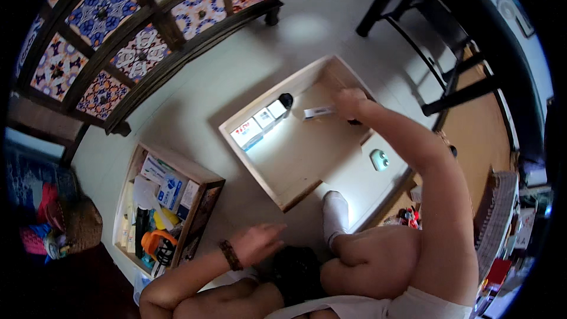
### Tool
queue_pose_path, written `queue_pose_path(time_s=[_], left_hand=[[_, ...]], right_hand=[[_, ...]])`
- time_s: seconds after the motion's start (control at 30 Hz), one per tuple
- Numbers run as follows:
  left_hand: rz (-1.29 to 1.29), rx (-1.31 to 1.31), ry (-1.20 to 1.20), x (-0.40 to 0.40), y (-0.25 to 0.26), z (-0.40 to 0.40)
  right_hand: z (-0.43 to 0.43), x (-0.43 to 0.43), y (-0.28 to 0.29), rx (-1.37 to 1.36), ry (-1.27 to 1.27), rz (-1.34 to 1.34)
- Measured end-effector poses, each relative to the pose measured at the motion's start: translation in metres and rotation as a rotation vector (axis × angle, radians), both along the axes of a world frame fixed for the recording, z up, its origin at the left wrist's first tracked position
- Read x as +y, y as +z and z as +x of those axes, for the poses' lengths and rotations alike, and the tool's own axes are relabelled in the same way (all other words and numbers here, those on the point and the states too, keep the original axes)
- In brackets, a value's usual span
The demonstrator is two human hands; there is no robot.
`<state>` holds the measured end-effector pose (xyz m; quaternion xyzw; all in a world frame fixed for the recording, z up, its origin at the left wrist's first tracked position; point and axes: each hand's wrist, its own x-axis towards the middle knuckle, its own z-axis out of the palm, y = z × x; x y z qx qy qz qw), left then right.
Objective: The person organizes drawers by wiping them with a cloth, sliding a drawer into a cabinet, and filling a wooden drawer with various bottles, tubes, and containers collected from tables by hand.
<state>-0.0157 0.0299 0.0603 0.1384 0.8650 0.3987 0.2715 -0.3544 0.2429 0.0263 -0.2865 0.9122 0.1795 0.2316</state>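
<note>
My right hand (352,103) reaches into a shallow, light wooden drawer (259,175) on the floor, close to its far right corner. At its fingertips is a small white box (319,112); blur hides whether the fingers grip it. A black object (354,122) shows partly beneath this hand. Against the drawer's left wall stand several white boxes (265,117) in a row, with a rounded black item (285,99) at the far end. My left hand (259,244), wearing a dark beaded bracelet (231,255), hovers near my lap with nothing in it, fingers apart.
A second drawer (201,204) at left holds boxes, an orange item (155,243) and other goods. A mint-green case (379,160) lies right of the first drawer, near my socked foot (335,212). Tiled dark furniture (141,55) stands at upper left, black table legs (460,95) at right.
</note>
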Motion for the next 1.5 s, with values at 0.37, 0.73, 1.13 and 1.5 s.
queue_pose_path(time_s=[0.37,0.73,1.13,1.5], left_hand=[[0.207,0.169,0.415,-0.012,0.008,0.013],[0.977,-0.041,0.771,-0.012,0.028,0.002],[0.811,-0.075,0.770,-0.027,0.007,0.029],[0.858,-0.102,0.828,-0.077,0.018,0.046]], right_hand=[[0.057,-0.035,0.074,-0.481,0.129,-0.280],[0.146,-0.063,0.132,-0.993,0.040,-0.732],[0.178,-0.071,0.145,-0.769,0.097,-0.458],[0.200,-0.076,0.096,-1.118,-0.314,-0.844]])
